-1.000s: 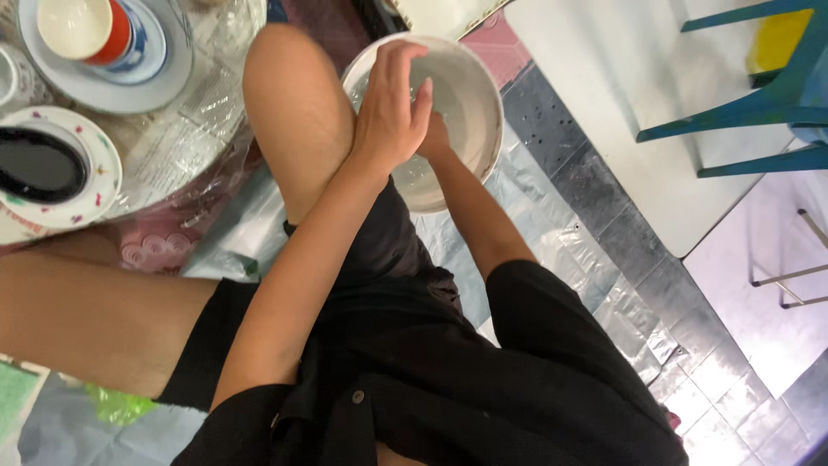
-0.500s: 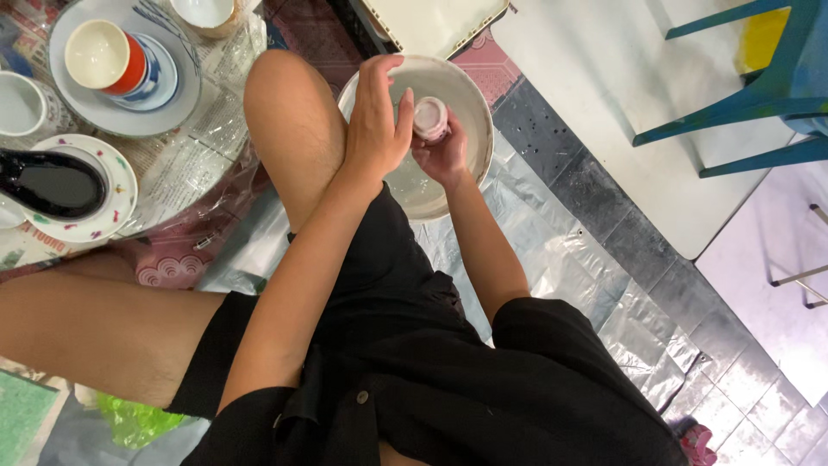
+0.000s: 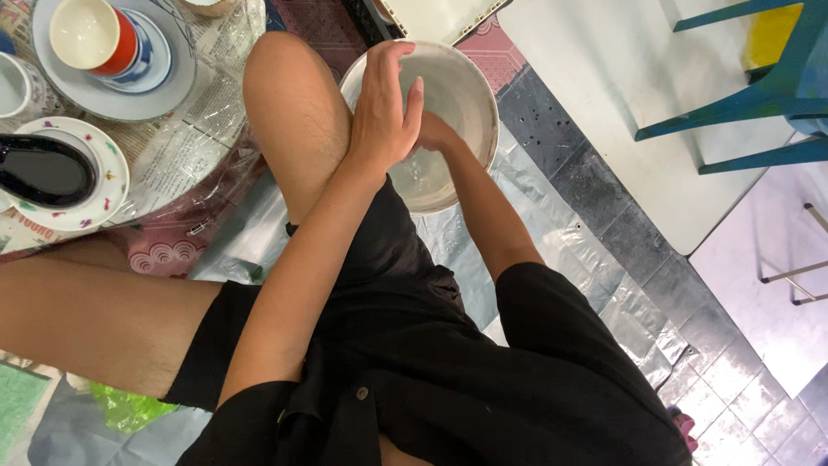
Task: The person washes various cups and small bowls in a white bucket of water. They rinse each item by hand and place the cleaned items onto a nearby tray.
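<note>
Half a second back a small pink-rimmed cup showed between the two hands over the basin; it is out of sight now, covered by the left hand (image 3: 384, 112), which has spread flat, fingers together, across the 9 o'clock side of the white basin (image 3: 470, 86); a second back that same hand lay over the basin in much the same way. The right hand (image 3: 435, 136) sits under the left, at about 6 o'clock inside the basin, mostly hidden; whether either hand grips anything cannot be told.

The basin stands on silver plastic sheeting (image 3: 552, 233) on the floor, just beside the raised knee (image 3: 289, 95); shallow water glints in its bottom, near 6 o'clock.

At 10 o'clock of the view, a grey plate (image 3: 103, 95) carries a blue-patterned saucer (image 3: 151, 65) with a red cup (image 3: 90, 39), cream inside, holding nothing visible; below it, a flowered plate (image 3: 108, 177) holds a black ladle-shaped dish (image 3: 43, 168); a white mug (image 3: 15, 86) is cut by the left edge.
</note>
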